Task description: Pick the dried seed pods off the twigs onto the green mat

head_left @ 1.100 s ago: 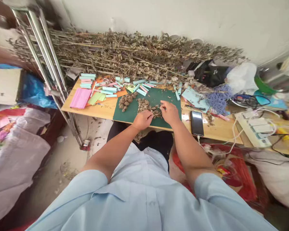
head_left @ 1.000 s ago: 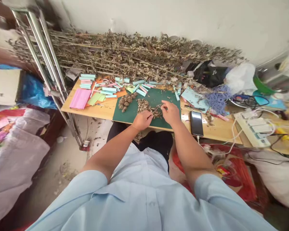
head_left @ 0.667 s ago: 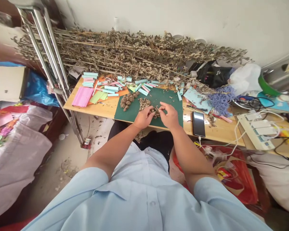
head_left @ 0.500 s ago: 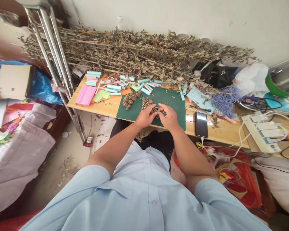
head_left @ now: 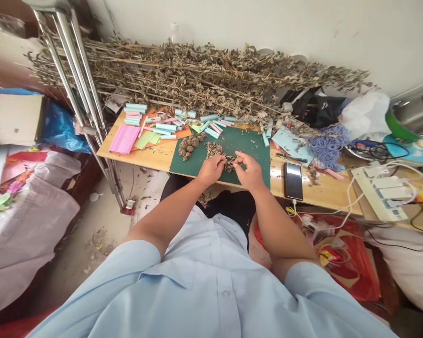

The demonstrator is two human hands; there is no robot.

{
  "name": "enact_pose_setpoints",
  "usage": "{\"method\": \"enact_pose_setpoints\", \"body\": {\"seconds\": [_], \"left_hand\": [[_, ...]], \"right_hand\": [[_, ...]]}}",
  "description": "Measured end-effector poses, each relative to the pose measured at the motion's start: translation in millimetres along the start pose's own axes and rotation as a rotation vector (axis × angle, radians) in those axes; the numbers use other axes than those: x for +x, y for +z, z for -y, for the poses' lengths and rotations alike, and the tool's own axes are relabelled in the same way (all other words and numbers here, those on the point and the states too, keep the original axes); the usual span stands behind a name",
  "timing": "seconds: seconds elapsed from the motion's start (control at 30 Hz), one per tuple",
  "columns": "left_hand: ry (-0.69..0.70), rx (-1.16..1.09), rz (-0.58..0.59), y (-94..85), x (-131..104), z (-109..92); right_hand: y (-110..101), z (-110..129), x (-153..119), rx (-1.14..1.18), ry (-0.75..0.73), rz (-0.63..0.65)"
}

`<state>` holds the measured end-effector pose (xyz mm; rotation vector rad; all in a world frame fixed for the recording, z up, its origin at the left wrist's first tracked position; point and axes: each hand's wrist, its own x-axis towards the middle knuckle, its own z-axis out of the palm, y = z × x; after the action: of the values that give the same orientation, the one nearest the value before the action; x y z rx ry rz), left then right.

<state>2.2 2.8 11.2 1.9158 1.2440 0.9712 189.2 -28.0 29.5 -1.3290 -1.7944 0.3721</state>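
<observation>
Over the green mat (head_left: 257, 152), my left hand (head_left: 210, 170) has its fingers curled and thumb pressed in at the left edge of a small heap of dried leaves (head_left: 229, 164). Across from it, my right hand (head_left: 249, 171) pinches thumb and forefinger at the heap's right side. Both pinches appear to hold bits of dried leaf, though fingers partly hide them. Another loose pile of dried leaf bits (head_left: 214, 149) lies just behind my left hand. Farther left, brown balls of rolled plant matter (head_left: 189, 146) sit grouped on the mat.
Dried leafy stalks (head_left: 204, 80) line the back of the table (head_left: 151, 158). Blue and pink paper rolls (head_left: 166, 127) and pink paper sheets (head_left: 122, 139) lie left. Right are a charging phone (head_left: 293, 181), purple yarn (head_left: 327, 145) and a power strip (head_left: 380, 193). Metal crutches (head_left: 79, 75) stand left.
My hands have moved apart from where their fingertips met, left hand leftward and right hand slightly up and right. More of the small leaf heap shows between them.
</observation>
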Motion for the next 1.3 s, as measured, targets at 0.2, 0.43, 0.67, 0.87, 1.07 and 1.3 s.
{"method": "enact_pose_setpoints", "body": {"seconds": [0.2, 0.43, 0.67, 0.87, 1.07, 1.3], "left_hand": [[0.062, -0.087, -0.026, 6.7, -2.4, 8.5], [0.138, -0.106, 0.058, -2.9, -4.5, -1.8], [0.104, -0.079, 0.091, -7.6, -4.0, -6.4], [0.117, -0.069, 0.105, -7.4, -4.4, -6.7], [0.118, -0.073, 0.095, -6.3, -5.0, -4.8], [0.102, -0.057, 0.073, -3.1, -5.5, -2.0]], "right_hand": [[3.8, 7.3, -5.2, 0.107, 0.126, -0.029], [11.1, 7.3, -8.5, 0.118, 0.136, 0.011], [14.3, 11.8, -8.2, 0.151, 0.169, 0.031], [20.7, 10.3, -7.9, 0.130, 0.175, 0.026], [24.9, 10.8, -9.5, 0.117, 0.179, -0.008], [34.0, 8.7, -10.6, 0.119, 0.243, -0.051]]}}
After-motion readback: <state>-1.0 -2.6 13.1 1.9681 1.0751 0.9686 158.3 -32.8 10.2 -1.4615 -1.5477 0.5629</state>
